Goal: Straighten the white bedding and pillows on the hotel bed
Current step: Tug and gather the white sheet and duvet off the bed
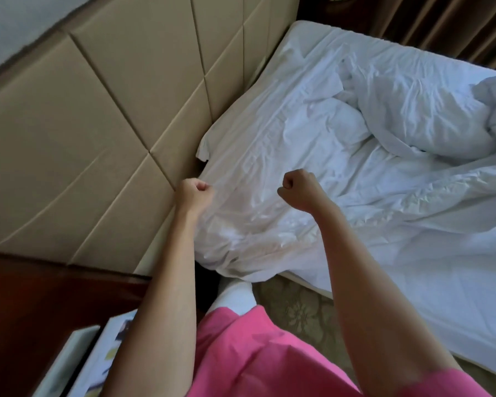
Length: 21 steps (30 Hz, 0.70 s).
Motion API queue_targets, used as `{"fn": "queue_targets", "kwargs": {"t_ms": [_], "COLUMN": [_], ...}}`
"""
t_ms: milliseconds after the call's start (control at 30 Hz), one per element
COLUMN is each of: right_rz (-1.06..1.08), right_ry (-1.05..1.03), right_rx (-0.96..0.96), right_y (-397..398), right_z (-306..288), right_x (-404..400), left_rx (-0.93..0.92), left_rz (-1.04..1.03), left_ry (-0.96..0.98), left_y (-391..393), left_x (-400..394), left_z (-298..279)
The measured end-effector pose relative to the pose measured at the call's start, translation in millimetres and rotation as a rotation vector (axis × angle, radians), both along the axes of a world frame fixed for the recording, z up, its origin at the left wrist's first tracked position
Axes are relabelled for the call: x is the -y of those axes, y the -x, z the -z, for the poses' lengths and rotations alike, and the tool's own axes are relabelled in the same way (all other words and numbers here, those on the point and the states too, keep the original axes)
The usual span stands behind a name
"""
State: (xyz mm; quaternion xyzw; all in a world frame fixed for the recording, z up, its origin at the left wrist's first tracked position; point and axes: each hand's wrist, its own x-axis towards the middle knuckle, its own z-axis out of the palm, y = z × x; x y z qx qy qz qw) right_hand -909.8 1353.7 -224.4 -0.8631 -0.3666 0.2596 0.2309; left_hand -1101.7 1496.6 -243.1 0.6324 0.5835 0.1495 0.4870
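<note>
Beige padded headboard (98, 124) meets the bed's near corner, where left hand (195, 193) and right hand (298, 190) clench the white sheet (255, 202). Uneven tugging could untuck it.

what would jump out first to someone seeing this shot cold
Two fists in the middle: the left hand near the headboard, the right hand over the sheet, both seemingly gripping thin white fabric, though that grip is hard to confirm. To the right, a rumpled duvet lies heaped on the bed. At bottom, pink clothing fills the frame.
</note>
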Motion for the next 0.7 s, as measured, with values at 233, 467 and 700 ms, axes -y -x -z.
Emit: {"fn": "queue_targets", "kwargs": {"t_ms": [233,467,700], "right_rz": [0.139,0.279,0.445], "right_ry": [0.099,0.120,-0.003], "right_rx": [0.029,-0.051,-0.348], "right_y": [-93,-158,-208], "right_z": [6,26,57], "right_x": [-97,-156,-209], "left_rx": [-0.051,-0.233,-0.424], "left_rz": [0.150,0.493,0.672], "left_ry": [0.089,-0.015,-0.061], "left_y": [-101,-200,-291], "left_x": [-106,-182,-224], "left_z": [36,41,65]}}
